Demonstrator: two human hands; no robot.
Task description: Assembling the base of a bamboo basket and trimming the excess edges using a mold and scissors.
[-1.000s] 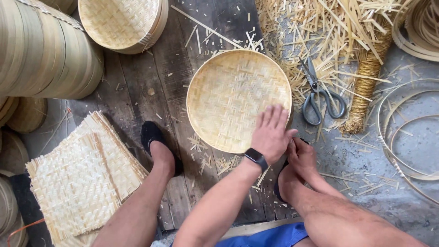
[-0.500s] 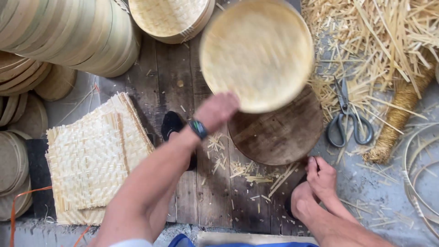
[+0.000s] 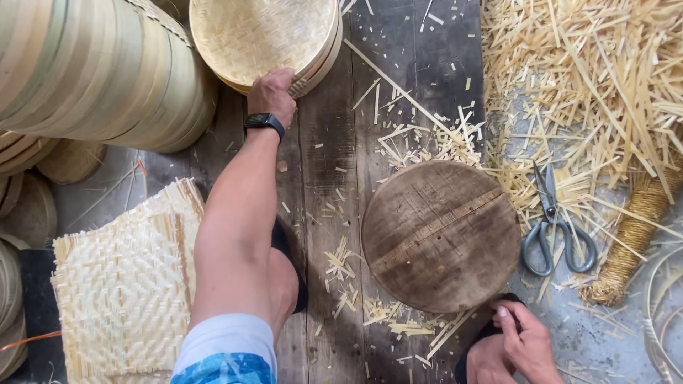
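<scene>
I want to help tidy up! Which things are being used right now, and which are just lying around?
In use:
left hand, its grip on the round woven tray
stack of trays under it

Lying about:
round wooden board
scissors
bamboo strip scraps
square woven mats
right hand, resting by the foot

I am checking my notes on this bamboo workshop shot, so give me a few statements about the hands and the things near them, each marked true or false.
1. The left hand grips the rim of the round woven bamboo tray at the top of the view. True.
2. The grey metal scissors lie on top of the round dark wooden board. False: they lie beside it, to its right, on the floor among the straw cuttings.
3. The right hand rests near the lower edge of the wooden board. True.
4. The square woven bamboo mats are stacked on the wooden board. False: the board is bare; the mats lie at lower left.
5. The left wrist wears a black watch. True.
</scene>
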